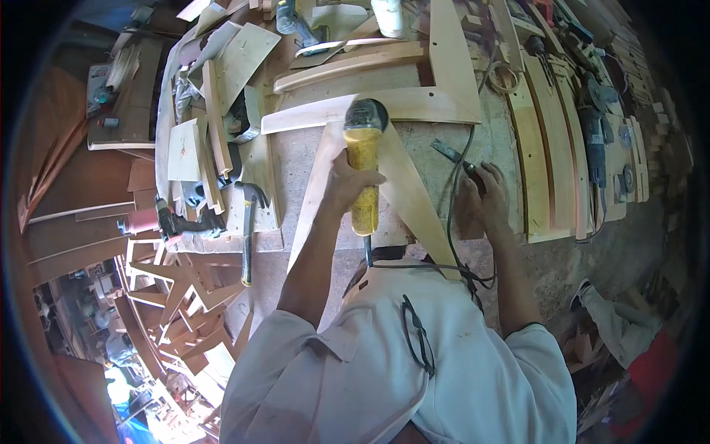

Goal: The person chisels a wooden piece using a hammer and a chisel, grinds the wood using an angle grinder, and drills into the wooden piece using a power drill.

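Note:
My left hand (347, 181) is wrapped around the body of a yellow corded power tool (362, 152), shaped like a grinder. Its dark, rounded head points away from me, over the crosspiece of a pale wooden frame (318, 112); I cannot tell whether it touches the wood. My right hand (484, 196) is closed around the dark handle of a flat-bladed tool that looks like a chisel (447, 152), just right of the frame's slanting leg. A black cord (452, 203) runs between the frame and my right hand.
On the left lie a claw hammer (249, 229), a cordless drill (185, 224) and offcuts (185, 152). Long boards (540, 148) and a corded grinder (594, 140) lie to the right. A white container (387, 18) stands at the back. Another person's leg (617, 322) shows at lower right.

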Motion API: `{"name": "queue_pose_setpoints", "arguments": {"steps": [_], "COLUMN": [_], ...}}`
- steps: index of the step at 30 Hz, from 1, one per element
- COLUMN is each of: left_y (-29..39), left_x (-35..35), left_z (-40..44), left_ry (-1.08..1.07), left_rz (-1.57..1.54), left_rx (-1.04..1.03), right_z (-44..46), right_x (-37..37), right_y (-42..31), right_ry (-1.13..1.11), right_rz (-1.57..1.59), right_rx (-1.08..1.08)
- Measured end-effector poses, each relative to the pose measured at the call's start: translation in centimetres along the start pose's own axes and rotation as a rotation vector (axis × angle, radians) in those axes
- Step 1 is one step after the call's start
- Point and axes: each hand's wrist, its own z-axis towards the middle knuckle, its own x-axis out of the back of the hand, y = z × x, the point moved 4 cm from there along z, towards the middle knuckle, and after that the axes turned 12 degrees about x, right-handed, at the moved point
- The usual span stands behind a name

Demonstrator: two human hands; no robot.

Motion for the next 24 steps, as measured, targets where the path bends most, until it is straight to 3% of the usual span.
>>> {"name": "queue_pose_setpoints", "arguments": {"steps": [6,16,24], "left_y": [1.8,-2.4,1.7], "left_x": [-1.2,4.6,-2.6], "left_z": [-1.5,1.7,0.2], "left_ry": [-0.008,0.077,-0.05], "left_rz": [0.107,-0.305,-0.146], "left_rx": [-0.036,0.021,0.028], "right_z": [0.4,-4.0,-6.3], "right_x": [-0.4,3.0,2.3], "right_y": [-0.7,5.0,5.4], "right_ry": [-0.016,0.07,0.015], "right_rz": [0.026,-0.115,-0.145], "right_rx": [0.004,-0.024,-0.021]}}
